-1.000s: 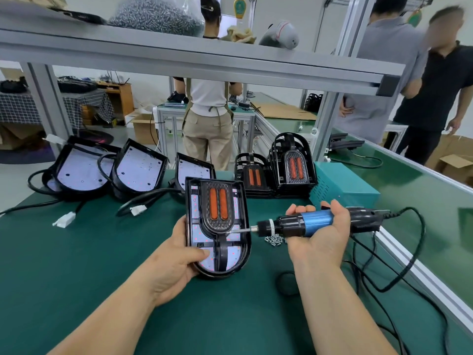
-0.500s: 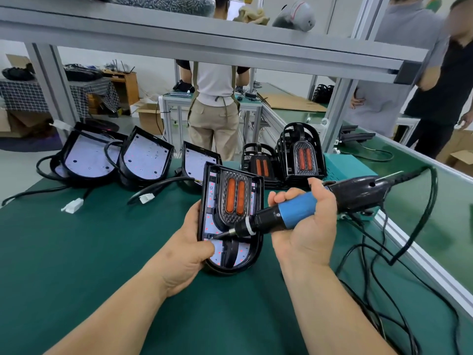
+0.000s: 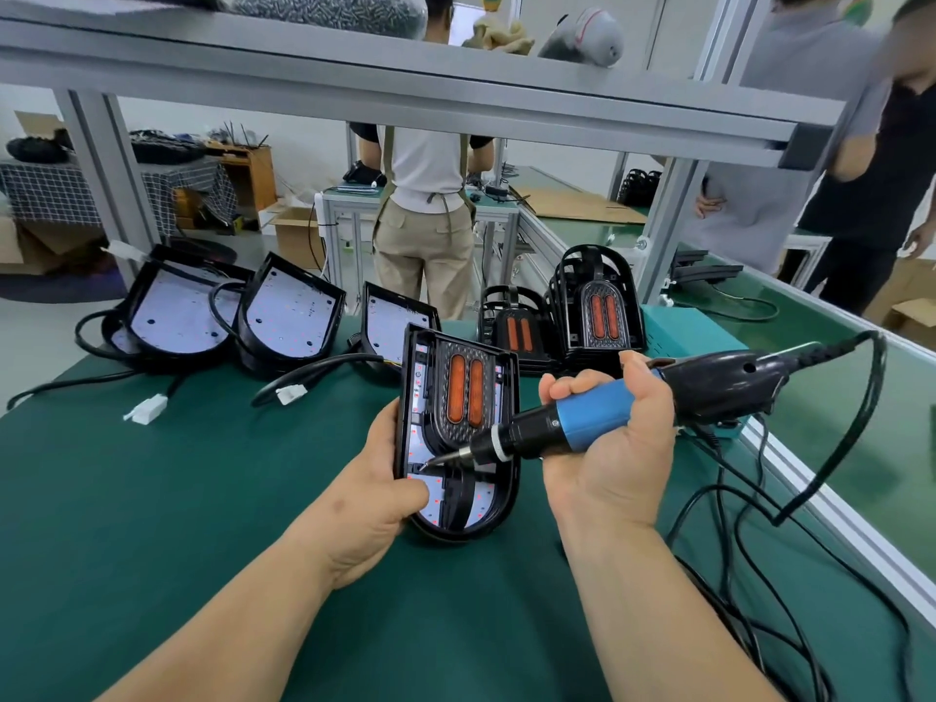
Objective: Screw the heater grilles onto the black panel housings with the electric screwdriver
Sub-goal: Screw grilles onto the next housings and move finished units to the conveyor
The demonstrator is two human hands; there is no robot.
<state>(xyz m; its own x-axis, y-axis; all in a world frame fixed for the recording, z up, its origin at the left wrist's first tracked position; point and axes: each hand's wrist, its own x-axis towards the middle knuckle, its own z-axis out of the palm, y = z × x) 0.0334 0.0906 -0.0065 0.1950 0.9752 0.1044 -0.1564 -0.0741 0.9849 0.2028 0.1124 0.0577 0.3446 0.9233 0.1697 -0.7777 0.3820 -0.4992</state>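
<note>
My left hand (image 3: 377,491) grips the lower left edge of a black panel housing (image 3: 506,491), tilted up off the green bench. A black grille with two orange bars (image 3: 466,392) sits inside the housing. My right hand (image 3: 615,448) holds the blue-and-black electric screwdriver (image 3: 592,418). Its bit tip touches the housing's lower left, close to my left thumb. Three open housings (image 3: 288,316) with white boards lean at the back left. Stacked grilles (image 3: 600,309) stand at the back right.
A teal box (image 3: 684,329) sits behind the screwdriver. Black cables (image 3: 749,504) loop over the bench on the right, near the aluminium rail (image 3: 841,539). White connectors (image 3: 147,410) lie at the left. A metal shelf (image 3: 405,88) spans overhead. People stand beyond the bench.
My right hand swung the screwdriver from level to angled down-left, and its bit moved from the grille's right side to the housing's lower left. My left hand tilted the housing up.
</note>
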